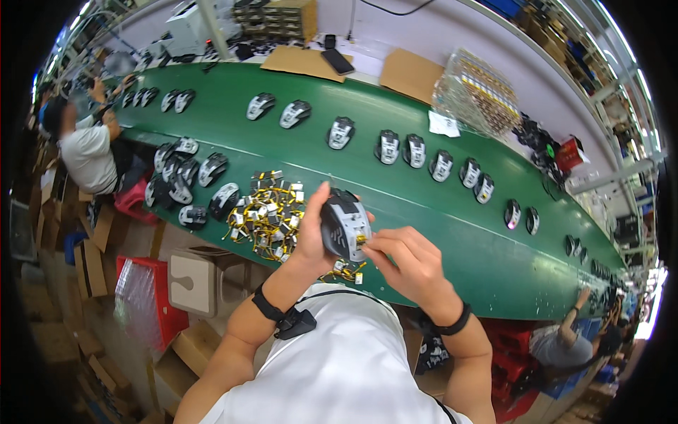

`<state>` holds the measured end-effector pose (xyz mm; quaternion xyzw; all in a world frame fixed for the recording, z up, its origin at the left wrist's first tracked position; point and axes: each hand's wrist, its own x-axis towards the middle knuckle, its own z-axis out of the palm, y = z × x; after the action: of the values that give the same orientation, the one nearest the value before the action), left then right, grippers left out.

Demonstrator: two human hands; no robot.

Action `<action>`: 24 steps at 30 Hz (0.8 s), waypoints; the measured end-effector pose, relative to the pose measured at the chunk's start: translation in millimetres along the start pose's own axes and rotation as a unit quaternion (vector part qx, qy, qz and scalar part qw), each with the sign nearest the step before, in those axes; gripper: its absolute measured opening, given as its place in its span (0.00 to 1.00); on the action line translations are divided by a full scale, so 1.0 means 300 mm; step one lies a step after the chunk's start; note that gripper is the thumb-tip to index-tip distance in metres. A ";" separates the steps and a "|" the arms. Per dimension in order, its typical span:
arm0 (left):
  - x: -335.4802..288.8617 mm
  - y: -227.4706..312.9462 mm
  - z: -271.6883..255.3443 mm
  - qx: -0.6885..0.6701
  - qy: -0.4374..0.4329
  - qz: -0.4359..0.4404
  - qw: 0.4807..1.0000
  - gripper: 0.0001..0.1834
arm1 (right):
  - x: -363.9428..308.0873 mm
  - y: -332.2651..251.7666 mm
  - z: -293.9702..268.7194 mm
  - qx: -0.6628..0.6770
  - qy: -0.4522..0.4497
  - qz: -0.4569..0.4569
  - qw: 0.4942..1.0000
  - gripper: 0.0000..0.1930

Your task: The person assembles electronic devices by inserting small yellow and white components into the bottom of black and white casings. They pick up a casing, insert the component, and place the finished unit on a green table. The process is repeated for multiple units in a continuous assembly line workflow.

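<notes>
My left hand [311, 237] is wrapped round a grey and black computer mouse [343, 227], its underside partly opened, and holds it up over the green work surface. At the mouse's right end, the thumb and fingertips of my right hand [411, 263] pinch together at a small yellow part [361, 239]. The fingertips partly hide that part. Just left of the mouse lies a heap of small silver-white blocks with yellow and black wires [265, 219]. A few more wired blocks [344, 271] lie below my hands, near the table's front edge.
Several mice are piled at the left [176, 175]. A spaced row of mice [341, 133] runs along the green conveyor [233, 85]. Cardboard sheets [305, 62], a phone [337, 61] and stacked clear trays [477, 92] lie behind. Co-workers sit at left [92, 159] and right [565, 346].
</notes>
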<state>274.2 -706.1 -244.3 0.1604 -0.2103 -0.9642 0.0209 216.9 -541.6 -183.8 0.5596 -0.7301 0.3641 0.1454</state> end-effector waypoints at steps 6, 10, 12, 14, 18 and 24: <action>0.024 -0.009 0.014 -0.070 0.038 0.035 0.996 0.35 | -0.003 -0.018 0.101 -0.006 0.094 0.036 0.995 0.13; 0.012 -0.001 0.022 -0.060 0.086 0.041 0.994 0.35 | -0.028 -0.051 0.100 -0.052 0.082 0.044 0.994 0.15; 0.002 0.003 0.033 -0.042 0.049 0.029 0.997 0.35 | -0.060 -0.052 0.122 -0.024 0.081 0.049 0.995 0.17; 0.002 0.001 0.024 -0.037 0.036 0.009 0.999 0.35 | -0.081 -0.057 0.116 -0.038 0.081 0.046 0.995 0.19; 0.011 -0.007 0.007 -0.025 0.013 -0.056 0.998 0.36 | -0.140 -0.048 0.119 0.004 0.108 0.059 0.992 0.23; 0.053 -0.055 -0.018 0.026 0.020 -0.069 0.997 0.35 | -0.174 0.003 0.100 0.056 0.069 0.120 0.989 0.23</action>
<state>261.2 -694.9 -260.5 0.1940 -0.2234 -0.9541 -0.0461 239.2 -525.1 -237.4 0.4488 -0.7585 0.4572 0.1195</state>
